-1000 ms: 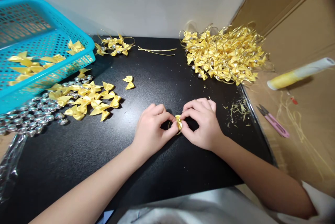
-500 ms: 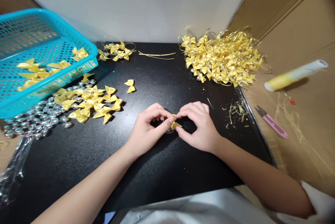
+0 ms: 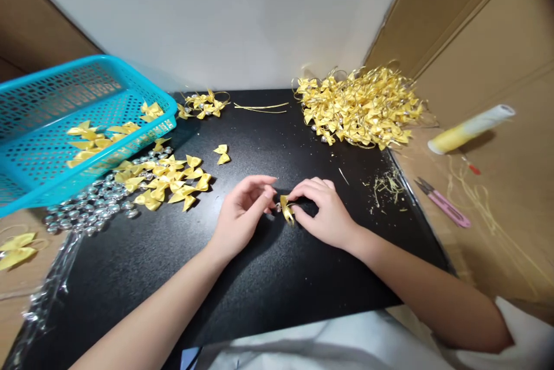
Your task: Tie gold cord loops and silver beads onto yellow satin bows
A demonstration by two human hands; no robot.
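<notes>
Left hand [image 3: 240, 208] curls loosely while right hand [image 3: 321, 205] pinches.

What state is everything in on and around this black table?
Right hand: pinching a yellow bow
Yellow bow: held, folded edge up-close to the fingers
Left hand: loosely curled beside it, contact unclear
Blue basket: open-topped, partly filled
Silver beads: loose, clustered
Pink snips: lying down, tips slightly apart
Gold cords: loose, nearly straight
Trimmings: scattered

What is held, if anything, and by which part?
The right hand holds a bow, pinched on its right side; whether the left hand grips anything, I cannot tell.
</notes>
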